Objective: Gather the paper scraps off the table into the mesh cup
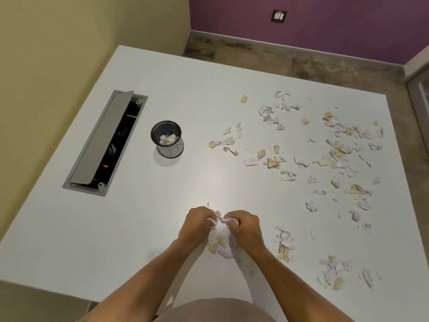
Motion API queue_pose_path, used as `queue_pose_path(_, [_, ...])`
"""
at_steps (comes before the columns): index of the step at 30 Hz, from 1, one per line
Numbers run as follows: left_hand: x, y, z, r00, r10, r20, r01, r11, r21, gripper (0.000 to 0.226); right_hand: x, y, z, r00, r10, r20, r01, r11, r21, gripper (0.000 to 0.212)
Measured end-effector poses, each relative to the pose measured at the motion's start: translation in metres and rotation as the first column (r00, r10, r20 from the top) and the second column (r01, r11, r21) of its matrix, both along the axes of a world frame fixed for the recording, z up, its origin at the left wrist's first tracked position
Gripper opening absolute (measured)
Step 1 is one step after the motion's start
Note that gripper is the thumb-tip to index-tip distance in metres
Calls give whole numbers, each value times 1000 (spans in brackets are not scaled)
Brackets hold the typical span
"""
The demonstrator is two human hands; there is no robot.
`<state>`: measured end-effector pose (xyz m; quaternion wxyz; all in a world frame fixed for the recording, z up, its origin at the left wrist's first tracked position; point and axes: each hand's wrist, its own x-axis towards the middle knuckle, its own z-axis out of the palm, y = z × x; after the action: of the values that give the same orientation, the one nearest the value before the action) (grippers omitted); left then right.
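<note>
We look down at a big white surface (162, 228). Near its front edge, our two hands are close together over a little bunch of paper scraps (219, 240). Our left hand (197, 225) has its fingers curled around the left side of the bunch. Our right hand (245, 227) has its fingers curled around the right side. Some white and tan bits stick out between the hands and under them.

The mesh cup (167, 138) is black and stands upright on the surface, well away from our hands, farther back and to the left. A few crumpled bits of paper (167, 138) already sit inside it.

Many more loose scraps (334, 154) lie spread over the right half of the surface. Some are white with writing and some are tan. A small heap (284, 242) lies just to the right of our right hand, and another heap (332, 270) lies near the front right corner.

To the left of the cup there is a long grey cable box (104, 142) set into the surface. Its lid is tipped up, and a small red light glows inside.

Beyond the surface we see a brown floor (301, 63) and a purple wall (325, 24) with a switch plate (278, 16).
</note>
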<state>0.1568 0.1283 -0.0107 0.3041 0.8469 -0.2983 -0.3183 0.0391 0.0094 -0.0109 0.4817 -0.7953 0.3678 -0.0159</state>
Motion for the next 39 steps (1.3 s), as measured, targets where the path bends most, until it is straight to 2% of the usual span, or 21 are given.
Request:
queue_pose_path(3, [15,-4,16,977,151,-150,-156,987,-26,11,14,-11,16,996,-78,31,72,984,160,10])
queue_pose_path(7, [41,-10,43,955,253,-155,-270,958,-100,10,42,-22,32,973,-224,58,179,887,426,10])
queue_pose_path(10, [70,-17,62,929,346,-131,-363,920,-143,22,69,-27,47,956,-271,112,178,839,514,12])
queue_pose_path(14, [115,-24,84,893,441,-85,-449,876,-176,9,109,-33,72,940,-299,162,154,799,582,13])
queue_pose_path(21, [187,-32,106,870,489,61,-477,866,-152,11,180,-40,91,950,-216,226,63,842,536,17])
queue_pose_path(28, [216,-40,103,896,435,89,-437,899,-1,43,221,-49,92,974,-102,201,4,899,438,16])
queue_pose_path(32, [210,-33,110,900,429,81,-421,902,-97,29,231,-49,89,984,-77,160,9,922,386,15])
queue_pose_path(34, [208,-28,108,877,473,83,-461,878,-132,34,238,-47,87,985,-76,153,13,928,374,15])
queue_pose_path(36, [205,-20,104,836,548,41,-533,826,-181,38,247,-44,90,988,-68,140,17,942,334,16])
queue_pose_path(39, [189,-9,96,756,652,48,-611,731,-304,29,261,-39,101,993,-34,111,5,968,252,15])
